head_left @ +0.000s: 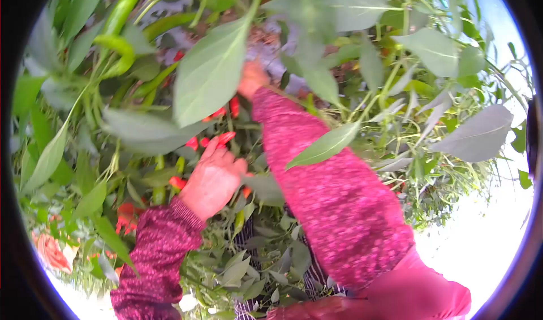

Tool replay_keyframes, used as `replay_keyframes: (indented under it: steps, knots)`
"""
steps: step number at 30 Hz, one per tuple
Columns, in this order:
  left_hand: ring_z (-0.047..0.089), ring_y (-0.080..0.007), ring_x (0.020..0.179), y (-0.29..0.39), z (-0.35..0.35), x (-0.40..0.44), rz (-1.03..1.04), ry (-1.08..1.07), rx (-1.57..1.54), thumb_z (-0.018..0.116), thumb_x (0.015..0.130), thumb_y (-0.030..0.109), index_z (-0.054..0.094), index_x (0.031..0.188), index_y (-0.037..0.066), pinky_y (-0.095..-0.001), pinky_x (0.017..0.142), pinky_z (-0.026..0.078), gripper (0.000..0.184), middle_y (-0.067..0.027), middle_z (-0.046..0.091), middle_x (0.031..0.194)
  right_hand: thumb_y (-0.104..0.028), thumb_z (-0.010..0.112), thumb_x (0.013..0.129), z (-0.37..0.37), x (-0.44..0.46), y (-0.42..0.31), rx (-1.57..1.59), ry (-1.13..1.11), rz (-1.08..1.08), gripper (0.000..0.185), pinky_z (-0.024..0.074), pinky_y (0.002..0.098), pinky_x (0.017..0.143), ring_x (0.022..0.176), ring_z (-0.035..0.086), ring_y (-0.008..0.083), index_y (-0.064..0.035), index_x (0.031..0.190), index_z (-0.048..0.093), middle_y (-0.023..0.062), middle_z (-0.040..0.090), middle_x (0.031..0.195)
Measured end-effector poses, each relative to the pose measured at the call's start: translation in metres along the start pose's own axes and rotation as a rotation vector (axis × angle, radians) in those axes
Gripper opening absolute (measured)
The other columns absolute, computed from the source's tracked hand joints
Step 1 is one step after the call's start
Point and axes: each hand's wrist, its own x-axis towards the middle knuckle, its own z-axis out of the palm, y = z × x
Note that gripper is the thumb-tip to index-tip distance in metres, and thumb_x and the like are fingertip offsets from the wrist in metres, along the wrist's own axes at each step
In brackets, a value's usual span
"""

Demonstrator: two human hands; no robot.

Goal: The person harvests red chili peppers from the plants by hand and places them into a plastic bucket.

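My left hand (212, 179) is among the plants at lower centre, its fingers curled at a bright red chili pepper (226, 138) that sticks out past the fingertips. More red chili peppers (234, 107) hang just above it, partly behind leaves. My right hand (253, 80) reaches further in, over the shaded ground. A large green leaf (210, 74) stands in front of its left side, and its fingers are hidden and blurred, so what it holds cannot be made out. Another red chili pepper (177, 182) lies close to my left wrist.
Long green chili peppers (124, 7) hang at upper left, with a curled one (120, 54) below. Dense leaves and stems surround both arms, and one leaf (325, 144) crosses my right sleeve. Reddish-orange items (52, 252) show at lower left. Bright ground lies at lower right.
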Motion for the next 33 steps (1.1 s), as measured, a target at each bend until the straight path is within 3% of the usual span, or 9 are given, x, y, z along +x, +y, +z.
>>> replay_keyframes:
  steps: [4, 8, 10, 13, 22, 25, 27, 29, 33]
  knots:
    - [0.058, -0.0286, 0.084, -0.002, 0.004, -0.001, -0.004, 0.004, 0.037, 0.060, 0.068, 0.008, 0.052, 0.074, 0.004, -0.0492, 0.105, 0.035, 0.011, -0.0112, 0.051, 0.071, -0.030, 0.060, 0.078, -0.010, -0.006, -0.034, -0.027, -0.251, 0.432, 0.035, 0.0480, 0.0411, 0.086, 0.097, 0.061, 0.0375, -0.0043, 0.101, 0.067, 0.0228, 0.064, 0.103]
    - [0.058, -0.0285, 0.084, -0.001, 0.004, 0.001, -0.002, -0.033, 0.089, 0.062, 0.072, 0.012, 0.054, 0.075, 0.004, -0.0485, 0.105, 0.035, 0.011, -0.0113, 0.052, 0.072, -0.023, 0.064, 0.078, -0.011, -0.019, -0.020, -0.075, -0.268, 0.348, 0.034, 0.0512, 0.0392, 0.071, 0.078, 0.065, 0.0321, -0.0023, 0.105, 0.064, 0.0190, 0.066, 0.091]
    - [0.058, -0.0284, 0.086, -0.002, 0.008, 0.000, -0.023, -0.046, 0.106, 0.063, 0.074, 0.014, 0.057, 0.076, 0.004, -0.0479, 0.105, 0.034, 0.012, -0.0118, 0.054, 0.072, -0.015, 0.062, 0.081, -0.023, -0.029, -0.023, 0.846, 0.057, 0.558, 0.031, 0.0453, 0.0277, 0.054, 0.064, 0.058, 0.0153, -0.0057, 0.111, 0.062, 0.0058, 0.064, 0.081]
    - [0.059, -0.0286, 0.087, -0.001, 0.006, 0.005, 0.002, -0.050, 0.132, 0.063, 0.074, 0.015, 0.057, 0.075, 0.005, -0.0474, 0.106, 0.033, 0.011, -0.0121, 0.056, 0.072, -0.012, 0.060, 0.083, -0.057, -0.058, -0.042, 1.095, -0.004, 0.705, 0.031, 0.0328, 0.0184, 0.049, 0.061, 0.047, 0.0040, -0.0105, 0.114, 0.061, -0.0041, 0.058, 0.080]
    - [0.059, -0.0268, 0.088, 0.000, -0.006, 0.008, -0.013, -0.074, 0.047, 0.063, 0.077, 0.019, 0.060, 0.080, 0.008, -0.0492, 0.105, 0.032, 0.013, -0.0098, 0.058, 0.074, -0.010, 0.063, 0.084, -0.050, -0.091, -0.089, 1.172, 0.293, 0.532, 0.024, 0.0335, 0.0203, 0.051, 0.065, 0.048, 0.0030, -0.0122, 0.108, 0.065, -0.0065, 0.062, 0.082]
    - [0.056, -0.0251, 0.103, 0.004, -0.018, 0.010, -0.019, -0.025, 0.062, 0.067, 0.075, 0.021, 0.060, 0.087, 0.007, -0.0508, 0.104, 0.032, 0.019, -0.0097, 0.062, 0.091, -0.008, 0.062, 0.084, -0.077, -0.094, -0.085, 1.253, 0.465, 0.304, 0.025, 0.0374, 0.0201, 0.053, 0.070, 0.051, 0.0044, -0.0085, 0.109, 0.063, -0.0035, 0.064, 0.091]
    - [0.052, -0.0263, 0.112, 0.011, -0.022, 0.015, -0.018, 0.223, 0.146, 0.067, 0.075, 0.021, 0.061, 0.095, 0.008, -0.0530, 0.101, 0.034, 0.024, -0.0106, 0.061, 0.100, -0.003, 0.050, 0.090, -0.115, -0.106, -0.064, 0.907, 0.050, 0.447, 0.029, 0.0441, 0.0224, 0.081, 0.092, 0.056, 0.0098, -0.0072, 0.119, 0.053, 0.0004, 0.063, 0.110]
    - [0.052, -0.0294, 0.113, 0.021, -0.026, 0.025, -0.072, 0.419, -0.091, 0.067, 0.077, 0.020, 0.061, 0.100, 0.009, -0.0502, 0.097, 0.038, 0.027, -0.0126, 0.061, 0.102, -0.010, 0.049, 0.093, -0.147, -0.122, -0.069, 0.704, -0.005, 0.288, 0.029, 0.0443, 0.0212, 0.075, 0.092, 0.056, 0.0072, -0.0070, 0.121, 0.052, -0.0012, 0.062, 0.113]
    - [0.061, -0.0290, 0.091, 0.076, -0.102, 0.035, -0.313, 0.533, -0.846, 0.064, 0.080, 0.015, 0.058, 0.099, 0.005, -0.0363, 0.080, 0.049, 0.022, -0.0127, 0.062, 0.096, -0.012, 0.053, 0.090, -0.208, -0.156, -0.119, 0.617, 0.027, 0.558, 0.033, 0.0413, 0.0187, 0.060, 0.093, 0.059, 0.0047, -0.0068, 0.123, 0.052, -0.0010, 0.064, 0.109]
